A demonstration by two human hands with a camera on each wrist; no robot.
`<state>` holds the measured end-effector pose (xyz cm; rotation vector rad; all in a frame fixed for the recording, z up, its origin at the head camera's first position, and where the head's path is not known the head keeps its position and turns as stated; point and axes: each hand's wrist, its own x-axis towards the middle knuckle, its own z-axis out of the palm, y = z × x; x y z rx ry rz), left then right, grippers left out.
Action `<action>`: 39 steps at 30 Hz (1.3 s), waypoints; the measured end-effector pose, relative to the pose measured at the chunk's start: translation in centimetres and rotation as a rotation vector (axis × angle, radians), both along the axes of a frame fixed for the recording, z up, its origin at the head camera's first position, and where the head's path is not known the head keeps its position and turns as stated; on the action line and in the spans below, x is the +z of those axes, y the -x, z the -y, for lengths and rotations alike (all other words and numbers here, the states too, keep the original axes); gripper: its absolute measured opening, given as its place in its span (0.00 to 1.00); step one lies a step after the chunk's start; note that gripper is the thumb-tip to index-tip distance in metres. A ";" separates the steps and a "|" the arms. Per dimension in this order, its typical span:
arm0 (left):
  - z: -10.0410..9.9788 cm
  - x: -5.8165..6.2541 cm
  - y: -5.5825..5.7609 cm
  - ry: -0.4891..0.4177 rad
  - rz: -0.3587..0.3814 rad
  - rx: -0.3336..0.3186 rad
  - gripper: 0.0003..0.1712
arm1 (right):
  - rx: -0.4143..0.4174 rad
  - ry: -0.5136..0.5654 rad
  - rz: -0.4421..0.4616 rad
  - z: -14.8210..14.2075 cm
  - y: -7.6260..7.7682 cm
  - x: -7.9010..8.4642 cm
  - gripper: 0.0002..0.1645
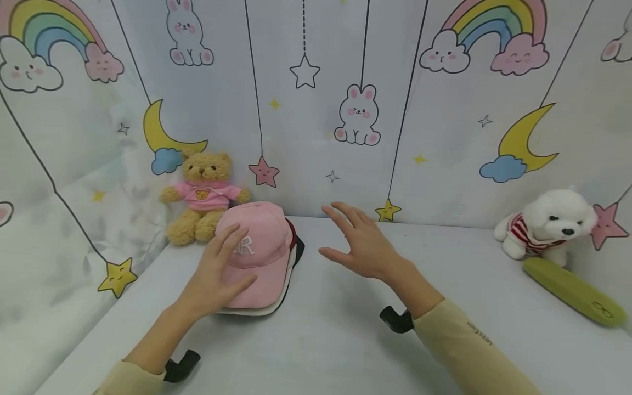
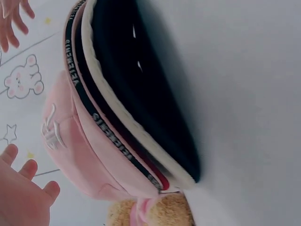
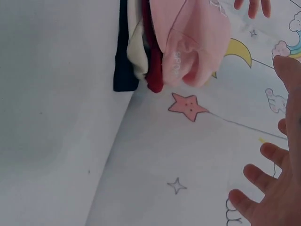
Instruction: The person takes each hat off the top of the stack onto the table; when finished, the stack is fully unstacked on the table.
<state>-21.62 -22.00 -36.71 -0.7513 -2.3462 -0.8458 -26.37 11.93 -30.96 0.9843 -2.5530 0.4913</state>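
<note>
A pink baseball cap [image 1: 259, 230] with a white embroidered letter tops a stack of caps on the white table. Beneath it show the edges of a dark red cap [image 3: 155, 75], a cream cap [image 3: 137, 59] and a dark navy cap [image 2: 141, 80]. My left hand [image 1: 212, 274] is over the near left side of the stack in the head view, fingers spread; in the left wrist view it appears apart from the caps. To the right of the stack, my right hand [image 1: 362, 241] hovers above the table, fingers spread and holding nothing.
A teddy bear [image 1: 202, 192] in a pink top sits behind the caps at left. At the right are a white toy dog [image 1: 548, 225] in a striped top and a long green case [image 1: 573, 291]. A printed cloth [image 1: 306, 126] backs the white table [image 1: 336, 340].
</note>
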 end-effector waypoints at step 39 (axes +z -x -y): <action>5.1 -3.5 0.1 -0.328 0.372 0.118 0.48 | 0.024 0.226 0.347 6.2 4.3 -1.8 0.48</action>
